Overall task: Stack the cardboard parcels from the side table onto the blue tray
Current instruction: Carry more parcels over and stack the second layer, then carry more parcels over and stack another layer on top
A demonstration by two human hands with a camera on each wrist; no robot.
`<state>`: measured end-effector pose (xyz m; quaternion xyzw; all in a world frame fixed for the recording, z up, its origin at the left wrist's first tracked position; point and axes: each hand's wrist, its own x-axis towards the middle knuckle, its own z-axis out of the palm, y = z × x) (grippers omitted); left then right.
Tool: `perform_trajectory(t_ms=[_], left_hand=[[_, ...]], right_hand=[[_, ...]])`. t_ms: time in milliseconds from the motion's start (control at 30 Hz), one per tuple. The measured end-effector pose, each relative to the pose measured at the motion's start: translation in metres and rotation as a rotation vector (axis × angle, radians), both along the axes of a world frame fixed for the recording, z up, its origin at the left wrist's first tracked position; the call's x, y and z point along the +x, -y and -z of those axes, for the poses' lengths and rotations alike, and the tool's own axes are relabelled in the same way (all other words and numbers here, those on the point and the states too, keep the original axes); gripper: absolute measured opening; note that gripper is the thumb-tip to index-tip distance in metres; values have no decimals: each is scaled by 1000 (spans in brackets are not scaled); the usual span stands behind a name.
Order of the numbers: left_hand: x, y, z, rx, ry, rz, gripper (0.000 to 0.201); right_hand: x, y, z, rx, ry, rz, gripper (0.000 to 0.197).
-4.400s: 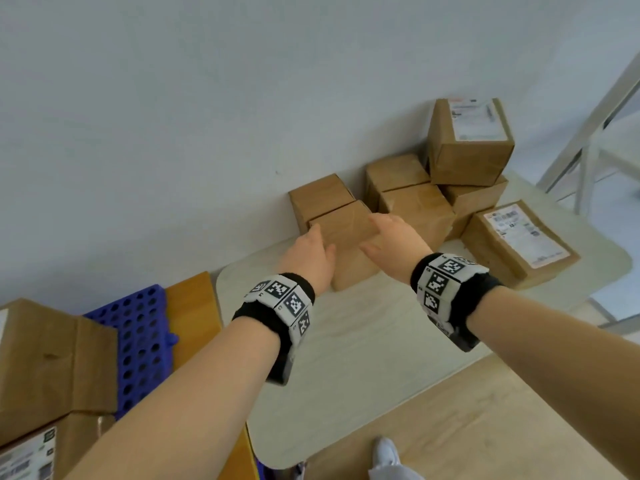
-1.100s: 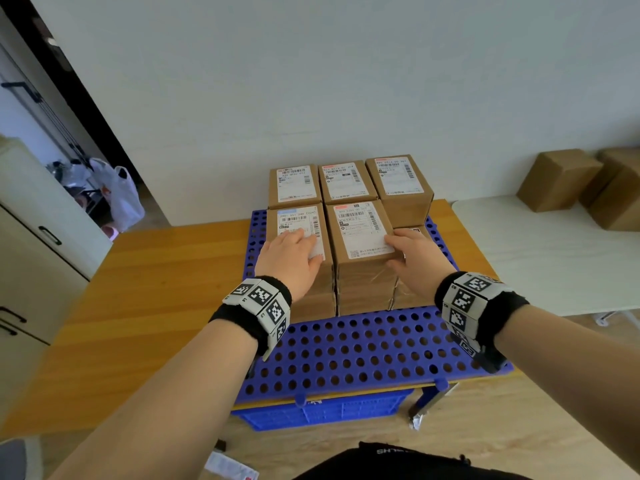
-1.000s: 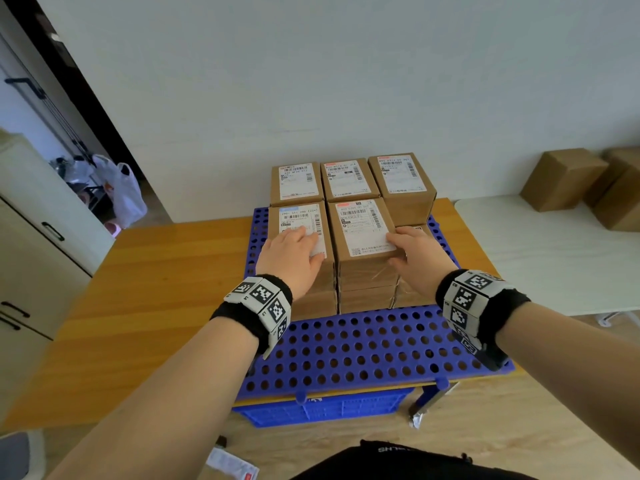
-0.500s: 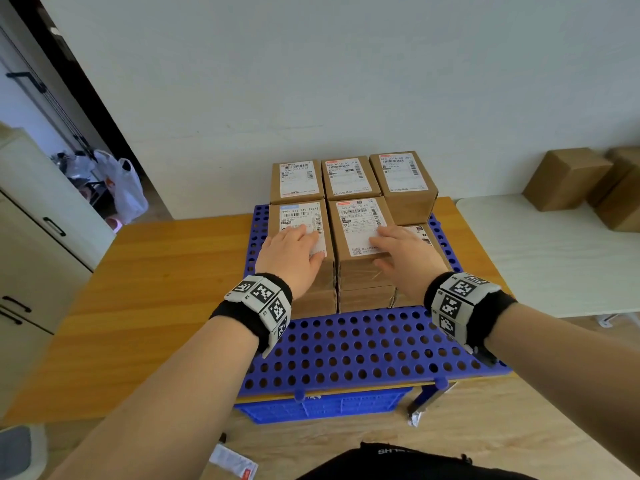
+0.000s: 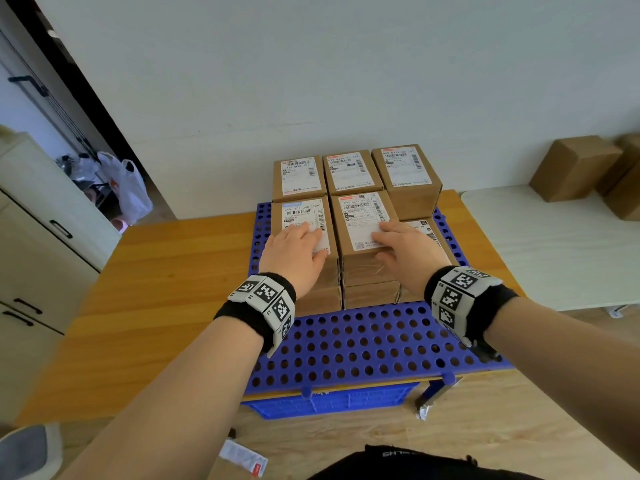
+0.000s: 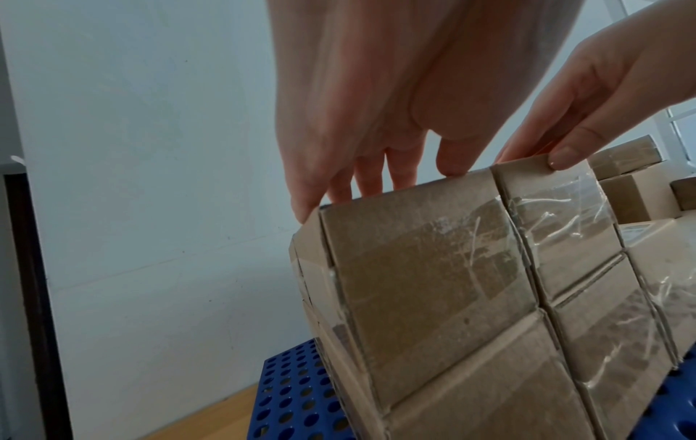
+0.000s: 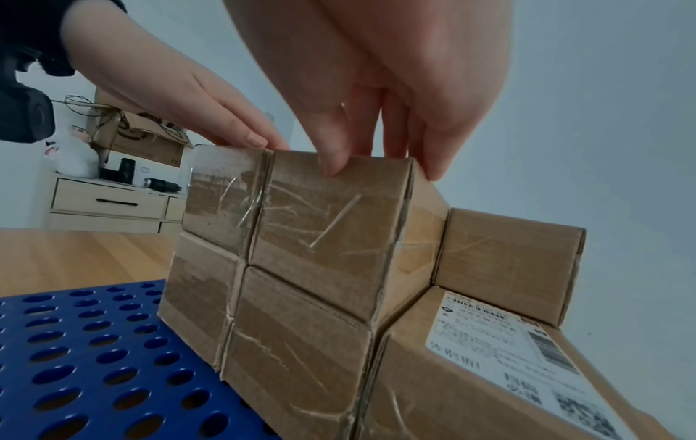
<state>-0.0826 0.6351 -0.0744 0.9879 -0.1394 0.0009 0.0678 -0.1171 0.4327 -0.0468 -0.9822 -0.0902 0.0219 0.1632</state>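
Cardboard parcels stand in rows, two high, on the blue perforated tray (image 5: 363,348). My left hand (image 5: 301,244) lies flat on the front-left top parcel (image 5: 301,211), fingers straight on its label. My right hand (image 5: 398,244) rests on the front-middle top parcel (image 5: 360,213). In the right wrist view, the right hand (image 7: 376,104) has its thumb tip on that parcel's (image 7: 331,238) front edge and its fingers on top. A single lower parcel (image 5: 426,230) sits at the front right. The left wrist view shows the left hand (image 6: 376,148) over its parcel (image 6: 421,253).
The tray sits on a wooden table (image 5: 156,289) with a blue crate (image 5: 329,400) under its front edge. More plain parcels (image 5: 575,168) stand on the white side table (image 5: 554,251) at right. A cabinet (image 5: 34,237) and plastic bags (image 5: 128,188) are at left.
Earlier both hands took a parcel at the side table. Over the last second the right hand slid from the middle parcel's right side onto its top. The left hand stayed put.
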Motion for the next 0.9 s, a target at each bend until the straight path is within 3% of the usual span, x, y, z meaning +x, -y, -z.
perform_trajectory(t_ms=[900], left_hand=[[-2,1,-1,2,64,24,49]], right_hand=[[3,0,18,-35,91,1,36]])
